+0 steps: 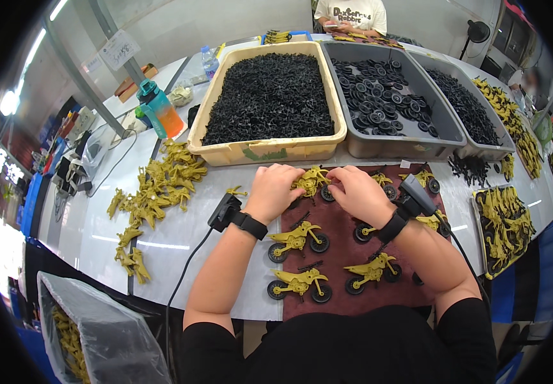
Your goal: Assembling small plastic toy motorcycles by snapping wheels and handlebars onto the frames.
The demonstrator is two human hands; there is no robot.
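Observation:
At the far edge of a dark red mat point(347, 306), a yellow toy motorcycle point(313, 179) with black wheels is between my two hands. My left hand point(275, 195) is closed on its left side, the thumb and fingertips against the yellow body. With bent fingers pinched at its right side, my right hand point(361, 197) touches the black front wheel point(327, 192). Nearer to me on the mat stand or lie other toy motorcycles, such as one yellow motorcycle point(297, 240) and another yellow motorcycle point(372, 271), each with black wheels. My right forearm hides some of them.
Behind the mat stand a cream bin point(270, 152) of small black parts, a grey bin point(410, 148) of black wheels, and another grey bin. Yellow parts point(161, 179) lie left; a filled tray point(505, 227) is right. A water bottle point(158, 109) and a seated person are farther back.

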